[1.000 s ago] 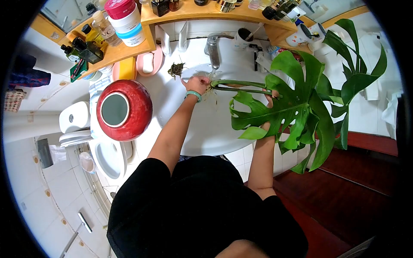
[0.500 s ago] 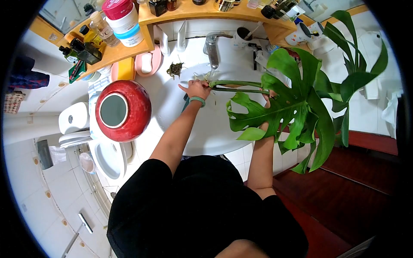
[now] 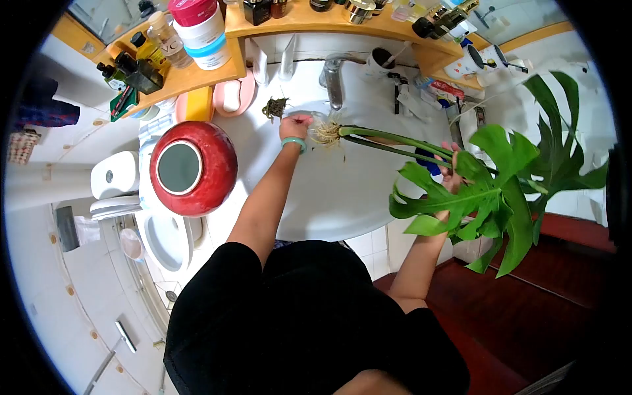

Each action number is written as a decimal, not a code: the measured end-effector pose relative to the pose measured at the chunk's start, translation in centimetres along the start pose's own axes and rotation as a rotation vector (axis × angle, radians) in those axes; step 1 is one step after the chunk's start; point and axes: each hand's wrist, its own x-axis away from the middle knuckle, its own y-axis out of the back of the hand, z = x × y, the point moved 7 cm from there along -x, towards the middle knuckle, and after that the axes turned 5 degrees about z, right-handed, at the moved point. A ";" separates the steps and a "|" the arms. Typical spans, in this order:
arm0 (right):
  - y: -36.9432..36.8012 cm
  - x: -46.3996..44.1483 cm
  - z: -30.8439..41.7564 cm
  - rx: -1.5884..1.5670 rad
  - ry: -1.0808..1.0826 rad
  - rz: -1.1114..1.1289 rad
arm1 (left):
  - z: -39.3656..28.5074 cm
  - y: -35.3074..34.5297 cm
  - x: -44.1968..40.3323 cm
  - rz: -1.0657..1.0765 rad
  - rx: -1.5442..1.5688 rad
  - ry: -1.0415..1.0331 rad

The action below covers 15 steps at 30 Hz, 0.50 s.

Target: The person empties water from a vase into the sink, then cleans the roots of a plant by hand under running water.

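A large green plant [image 3: 497, 201] with split leaves lies across the right side of the sink [image 3: 329, 204]. My right hand [image 3: 449, 170] is closed round its long stems. The pale roots [image 3: 327, 132] hang over the basin below the faucet [image 3: 334, 82]. Just left of the roots, my left hand [image 3: 297, 125], with a green bangle at the wrist, has its fingers pressed together at the root ends; what it pinches is too small to make out. A dark clump of root scraps [image 3: 274, 107] rests on the sink's back left rim.
A red round vase [image 3: 224, 164] stands left of the basin. Behind it are a pink soap dish [image 3: 245, 99] and a yellow block [image 3: 198, 105]. Bottles and jars crowd the wooden shelf [image 3: 283, 27]. A cup [image 3: 377, 62] stands by the faucet, and a toilet [image 3: 168, 243] is at lower left.
The plant and my right hand have moved right and a little down. My left hand has come away from the stem base toward the left, so more of the roots shows.
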 end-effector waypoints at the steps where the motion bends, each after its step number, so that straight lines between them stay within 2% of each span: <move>1: 0.7 -0.3 0.1 0.000 -0.003 -0.005 | 0.9 -0.6 -0.4 0.034 0.152 0.022; 2: 1.1 -0.5 1.0 -0.002 -0.004 -0.021 | 1.3 -1.0 -0.8 0.031 0.155 0.024; 4: 1.2 -0.2 2.4 -0.013 0.061 -0.057 | 3.9 -4.1 -0.8 0.234 0.707 0.379; 5: 0.6 0.3 2.9 -0.011 0.060 -0.054 | 3.6 -4.3 -0.6 0.233 0.709 0.380; 7: 0.4 0.9 4.1 0.055 0.123 -0.091 | 3.5 -5.6 0.4 0.318 0.809 0.541; 8: 0.4 0.9 4.4 0.024 0.130 -0.052 | 3.6 -6.0 0.3 0.407 0.735 0.532; 9: 0.8 0.8 4.3 0.025 0.130 -0.051 | 3.9 -6.2 0.2 0.407 0.737 0.532; 11: 1.2 0.8 4.1 -0.009 0.154 -0.033 | 3.9 -7.6 1.4 0.594 0.706 0.675; 12: 1.2 0.9 4.2 -0.008 0.155 -0.033 | 2.6 -7.1 2.1 0.596 0.707 0.674; 14: 1.0 1.2 4.3 0.002 0.151 -0.064 | -0.6 -7.6 4.9 0.901 0.838 0.724; 15: 0.8 1.3 4.3 0.002 0.151 -0.065 | -0.3 -7.8 4.8 0.902 0.837 0.723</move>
